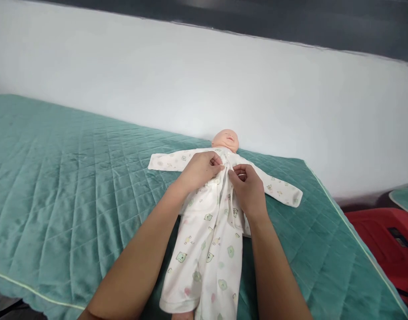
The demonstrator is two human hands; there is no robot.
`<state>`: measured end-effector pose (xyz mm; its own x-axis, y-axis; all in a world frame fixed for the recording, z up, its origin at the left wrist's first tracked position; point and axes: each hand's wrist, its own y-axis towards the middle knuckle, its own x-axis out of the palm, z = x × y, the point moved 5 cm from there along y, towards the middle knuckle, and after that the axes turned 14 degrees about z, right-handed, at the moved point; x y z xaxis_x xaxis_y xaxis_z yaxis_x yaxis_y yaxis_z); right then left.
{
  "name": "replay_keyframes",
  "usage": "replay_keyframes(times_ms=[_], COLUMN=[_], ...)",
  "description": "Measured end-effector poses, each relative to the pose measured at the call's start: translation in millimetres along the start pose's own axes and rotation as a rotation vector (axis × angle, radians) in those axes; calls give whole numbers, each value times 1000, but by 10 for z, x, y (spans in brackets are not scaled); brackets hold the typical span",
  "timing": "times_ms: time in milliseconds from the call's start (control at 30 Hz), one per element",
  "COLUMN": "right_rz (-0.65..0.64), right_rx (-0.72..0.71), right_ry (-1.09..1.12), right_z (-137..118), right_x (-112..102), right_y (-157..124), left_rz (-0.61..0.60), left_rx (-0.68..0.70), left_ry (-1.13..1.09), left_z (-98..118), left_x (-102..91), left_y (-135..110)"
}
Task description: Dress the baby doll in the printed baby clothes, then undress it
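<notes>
The fingers (214, 163) of the left hand (200, 171) and right hand (247, 189) are pinched together on the front of the baby suit (207, 249) at the chest of a doll (225, 140), which lies on its back on a green quilt (73, 169) beside a white wall (223, 80)

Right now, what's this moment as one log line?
left hand: pinching romper front | right hand: pinching romper front | doll: lying face-up on green quilt

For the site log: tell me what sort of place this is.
Likely a bedroom or infant-care practice room: a baby doll in a printed sleepsuit lies on a teal quilted bed cover against a white wall, with left hand and right hand pinching its front.
</notes>
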<state>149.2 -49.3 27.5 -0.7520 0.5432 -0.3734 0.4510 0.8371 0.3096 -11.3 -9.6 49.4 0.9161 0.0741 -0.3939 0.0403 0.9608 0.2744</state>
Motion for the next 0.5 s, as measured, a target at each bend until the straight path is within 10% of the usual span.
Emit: replay_keyframes(times_ms=[300,500], right_rz=[23,-19], right_rx=[-146,38], right_ry=[-63,137], right_z=[-87,15], right_x=[95,81], right_y=[117,190], left_rz=[-29,25], left_rx=[-9,64], left_ry=[101,37], left_z=[2,27], left_x=[-42,-15], left_y=[14,20])
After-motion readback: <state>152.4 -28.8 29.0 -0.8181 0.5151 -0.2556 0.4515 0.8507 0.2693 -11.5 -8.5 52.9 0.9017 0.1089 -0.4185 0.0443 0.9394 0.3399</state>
